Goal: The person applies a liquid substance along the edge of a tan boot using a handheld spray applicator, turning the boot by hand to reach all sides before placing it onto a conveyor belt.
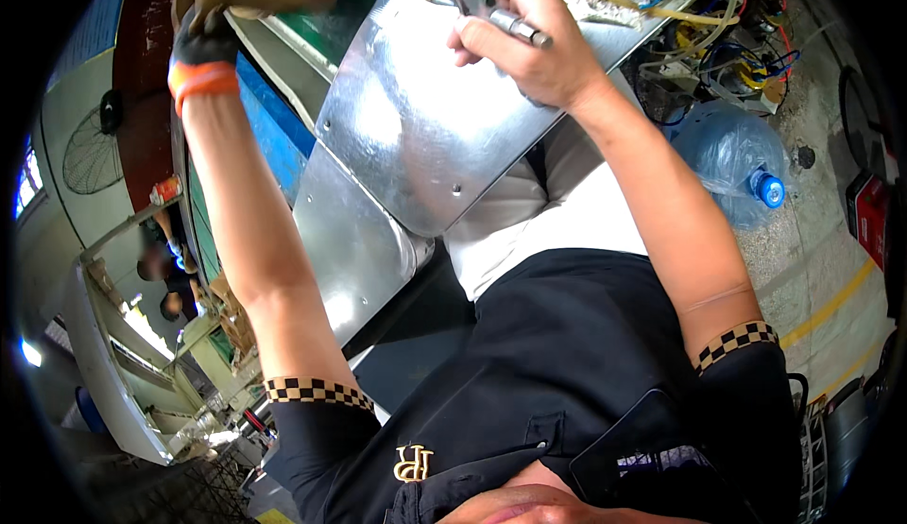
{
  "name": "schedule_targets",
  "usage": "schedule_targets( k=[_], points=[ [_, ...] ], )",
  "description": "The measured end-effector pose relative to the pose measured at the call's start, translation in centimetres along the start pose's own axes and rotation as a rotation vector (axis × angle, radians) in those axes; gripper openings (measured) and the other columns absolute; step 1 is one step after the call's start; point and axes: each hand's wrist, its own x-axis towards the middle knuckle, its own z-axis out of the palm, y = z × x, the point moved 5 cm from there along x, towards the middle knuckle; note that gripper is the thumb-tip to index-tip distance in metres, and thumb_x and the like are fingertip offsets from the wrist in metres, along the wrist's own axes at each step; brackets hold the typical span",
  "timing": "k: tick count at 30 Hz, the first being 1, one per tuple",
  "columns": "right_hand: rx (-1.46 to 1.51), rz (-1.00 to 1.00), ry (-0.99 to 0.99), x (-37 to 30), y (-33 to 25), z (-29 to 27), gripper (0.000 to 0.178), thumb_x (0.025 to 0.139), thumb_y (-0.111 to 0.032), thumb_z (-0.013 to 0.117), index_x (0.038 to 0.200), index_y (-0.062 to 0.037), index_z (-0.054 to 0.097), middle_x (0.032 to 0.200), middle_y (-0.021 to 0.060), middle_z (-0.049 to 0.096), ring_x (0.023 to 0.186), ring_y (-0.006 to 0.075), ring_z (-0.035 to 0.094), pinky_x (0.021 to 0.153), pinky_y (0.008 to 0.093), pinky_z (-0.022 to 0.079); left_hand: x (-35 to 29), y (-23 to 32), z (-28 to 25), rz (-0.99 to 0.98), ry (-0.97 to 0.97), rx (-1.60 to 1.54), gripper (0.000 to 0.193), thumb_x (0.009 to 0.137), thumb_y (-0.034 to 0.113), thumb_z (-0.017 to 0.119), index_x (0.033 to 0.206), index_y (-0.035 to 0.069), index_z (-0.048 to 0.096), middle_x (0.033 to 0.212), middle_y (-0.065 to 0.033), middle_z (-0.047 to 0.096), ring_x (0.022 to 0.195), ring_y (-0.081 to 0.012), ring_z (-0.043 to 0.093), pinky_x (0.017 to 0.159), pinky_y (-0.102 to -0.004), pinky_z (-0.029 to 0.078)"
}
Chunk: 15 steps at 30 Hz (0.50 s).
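Gold-lettered shirt [567, 335], tool [487, 11] in fingers [489, 40]

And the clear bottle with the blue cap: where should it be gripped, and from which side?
Probably by the bottle neck, below the blue cap, from the person's right: this narrow end faces that way, while wires crowd the far side.

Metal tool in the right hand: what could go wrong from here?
The metal tool could slip from the bare right hand and mark the shiny metal sheet beneath. That hand, unlike the gloved left hand, is unprotected, so a nick seems possible. The tangled cables to the right might snag if the arm swings that way.
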Motion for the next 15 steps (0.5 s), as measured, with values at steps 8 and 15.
schedule_targets(
  k=[8, 15],
  points=[
    [0.023, 0.19, 0.051, 0.3, -0.8, 0.0, 0.035, 0.089, -0.012, 0.058, 0.12, 0.003, 0.056, 0.087, 0.009, 0.068, 0.074, 0.0131, 0.067, 0.065, 0.0243, 0.053, -0.6, 13.6, -1.4, -0.128, 0.035, -1.175, 0.036, 0.089, 0.01, 0.06, 0.123, 0.0, 0.058, 0.113, -0.0113, 0.066, 0.103, -0.0222, 0.064, 0.088, -0.0347, 0.053],
    [0.088, 0.245, 0.051, 0.3, -0.2, 0.2, 0.041, 0.09, -0.016, 0.056, 0.128, -0.0004, 0.055, 0.088, 0.0102, 0.067, 0.075, 0.0148, 0.067, 0.067, 0.0254, 0.053, -20.8, 32.4, -9.0, 0.104, -0.763, -1.384, 0.058, 0.077, 0.021, 0.075, 0.126, -0.004, 0.056, 0.12, -0.014, 0.063, 0.112, -0.0231, 0.06, 0.097, -0.0342, 0.046]
  ],
)
